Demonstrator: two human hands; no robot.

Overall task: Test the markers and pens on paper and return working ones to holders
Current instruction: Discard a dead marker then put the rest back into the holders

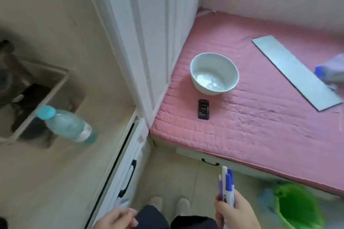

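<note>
Pink quilted mat (260, 117) on the right, with a white bowl (214, 73) on it. Right hand (236, 212) grips a bundle of markers (227, 188), long axes upright, caps up. Left hand (115, 218) is loosely curled and empty. No paper or holder identifiable; the right hand is nearer the mat.

Dark trousers (149, 217) and pale slippers (183, 203); both hands bare.

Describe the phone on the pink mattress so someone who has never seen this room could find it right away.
Start at the pink quilted mattress on the right. Near its left edge sits a white bowl; just in front of the bowl, apart from it, lies the phone. It is the only small, flat, black rectangle there, far darker than the bowl and the long grey panel.
</note>
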